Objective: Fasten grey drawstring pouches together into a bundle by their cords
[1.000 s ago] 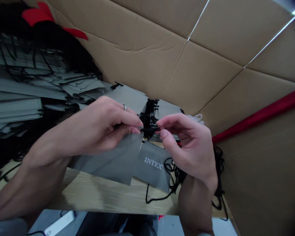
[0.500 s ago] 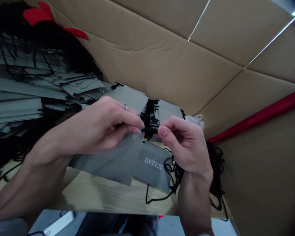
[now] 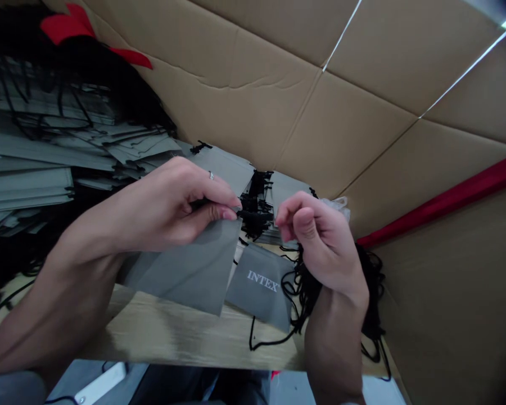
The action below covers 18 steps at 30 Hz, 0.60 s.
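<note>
By the left hand (image 3: 183, 211), a grey pouch (image 3: 185, 273) is pinched at its upper right corner between thumb and forefinger; since only that corner is gripped, most of the panel is left uncovered and slanted above the desk (image 3: 172, 337), and its corner is presented toward the opposite hand, presumably so that it can be reached easily; the right hand (image 3: 326, 247) is raised just across from it, apart from the pouch, with its fingers loosely curled and its thumb turned up; no object is seen in it, though whether a thin strand is hidden there cannot be told. Beneath, a second pouch marked INTEX (image 3: 257, 301) is laid flat, its print faced upward, and beside it a tangle of black cords (image 3: 307, 298) is heaped near the right forearm, probably for ready access; farther back, grey pouches are gathered in two stacks (image 3: 292, 188), with dark cord ends (image 3: 259, 194) clustered between them, perhaps so that the panels can be kept flat; at the left, a larger pile (image 3: 29, 188) is heaped, and everything is backed by a cardboard wall (image 3: 236, 50), by which the stacks seem to be bounded.
</note>
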Available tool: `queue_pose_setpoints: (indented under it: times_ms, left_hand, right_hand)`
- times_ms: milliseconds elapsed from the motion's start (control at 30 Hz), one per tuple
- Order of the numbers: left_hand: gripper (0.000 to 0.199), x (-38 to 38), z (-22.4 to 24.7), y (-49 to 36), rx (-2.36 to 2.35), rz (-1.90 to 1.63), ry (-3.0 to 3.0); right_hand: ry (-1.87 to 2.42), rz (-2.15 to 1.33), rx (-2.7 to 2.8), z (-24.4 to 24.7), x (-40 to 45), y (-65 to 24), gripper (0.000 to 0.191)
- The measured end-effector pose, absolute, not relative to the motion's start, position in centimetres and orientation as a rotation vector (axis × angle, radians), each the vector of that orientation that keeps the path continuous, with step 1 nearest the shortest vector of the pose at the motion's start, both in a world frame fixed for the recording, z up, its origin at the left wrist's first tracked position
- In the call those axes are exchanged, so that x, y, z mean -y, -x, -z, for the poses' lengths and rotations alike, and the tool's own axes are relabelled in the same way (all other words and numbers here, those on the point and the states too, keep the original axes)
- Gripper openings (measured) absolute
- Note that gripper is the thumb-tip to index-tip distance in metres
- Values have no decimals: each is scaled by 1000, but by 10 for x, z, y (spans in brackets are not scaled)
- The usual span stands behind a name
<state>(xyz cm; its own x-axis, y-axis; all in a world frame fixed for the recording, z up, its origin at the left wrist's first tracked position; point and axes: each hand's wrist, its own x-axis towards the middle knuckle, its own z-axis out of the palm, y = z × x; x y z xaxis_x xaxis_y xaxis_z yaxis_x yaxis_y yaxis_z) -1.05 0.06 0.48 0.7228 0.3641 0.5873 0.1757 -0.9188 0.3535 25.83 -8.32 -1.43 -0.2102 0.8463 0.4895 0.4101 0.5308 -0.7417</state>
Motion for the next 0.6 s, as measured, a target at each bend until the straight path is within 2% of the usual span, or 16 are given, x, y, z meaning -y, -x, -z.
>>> queue_pose_setpoints:
  times_ms: [133,433,600]
  left_hand:
    - [30,1,-5,11,-401,-982,-2696]
    - [28,1,-6,6,-330,-902,-2668]
    - [26,1,-7,6,-261,-945,-2622]
  right_hand:
    - [1022,-639,1856,18,81,-254,60]
    - [953,-507,1703,27,73,-226,66]
    - [913,-567,1626,30,72,-225,66]
